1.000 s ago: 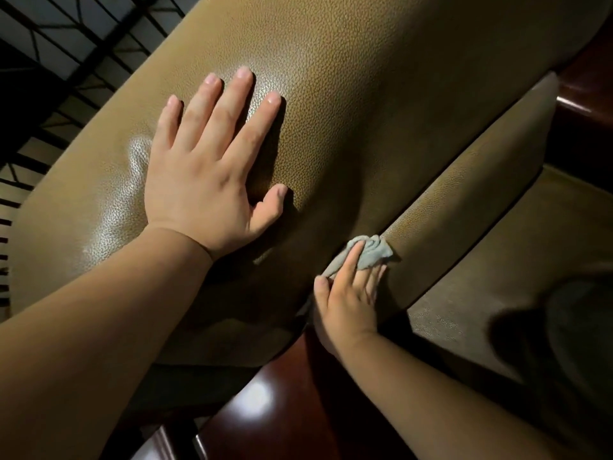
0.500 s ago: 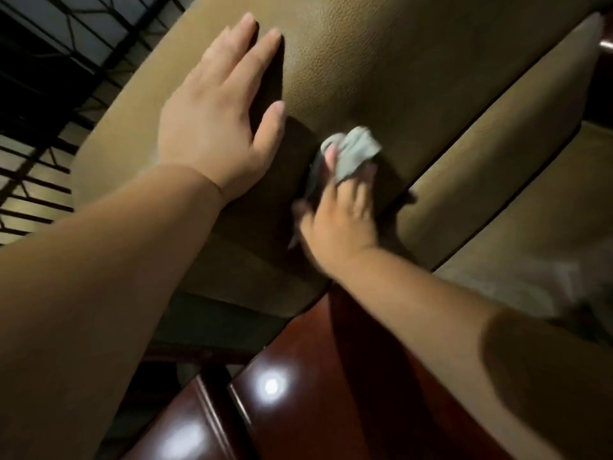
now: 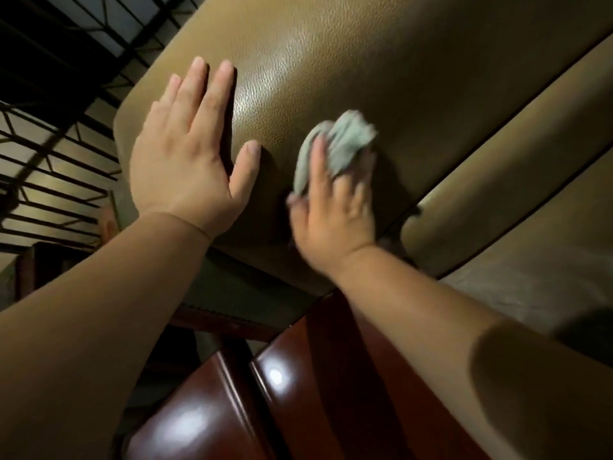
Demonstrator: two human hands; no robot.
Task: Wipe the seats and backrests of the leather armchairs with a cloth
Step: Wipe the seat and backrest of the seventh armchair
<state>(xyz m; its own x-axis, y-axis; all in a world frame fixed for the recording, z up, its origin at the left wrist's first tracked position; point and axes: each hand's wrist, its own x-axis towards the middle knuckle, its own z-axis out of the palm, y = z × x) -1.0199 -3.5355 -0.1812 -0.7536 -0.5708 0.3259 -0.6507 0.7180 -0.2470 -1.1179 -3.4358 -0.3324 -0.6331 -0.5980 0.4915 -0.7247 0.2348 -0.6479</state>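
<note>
A tan leather armchair fills the upper view; its backrest cushion [image 3: 381, 61] slopes from upper right down to the left. My left hand [image 3: 185, 161] lies flat on the backrest's left part, fingers straight. Just to its right, my right hand [image 3: 335, 210] holds a crumpled grey cloth [image 3: 341, 144] against the leather, its fingers curled over the cloth and blurred. The seat cushion [image 3: 537, 260] lies at the lower right, below a rolled leather band [image 3: 497, 144].
A glossy dark red wooden armrest [image 3: 298, 393] runs along the bottom middle, under my right forearm. A black metal grille [image 3: 49, 161] stands behind the chair at the left.
My right hand has slid the cloth up the backrest, from the crease by the seat to a spot beside my left hand. The left hand stays flat on the leather.
</note>
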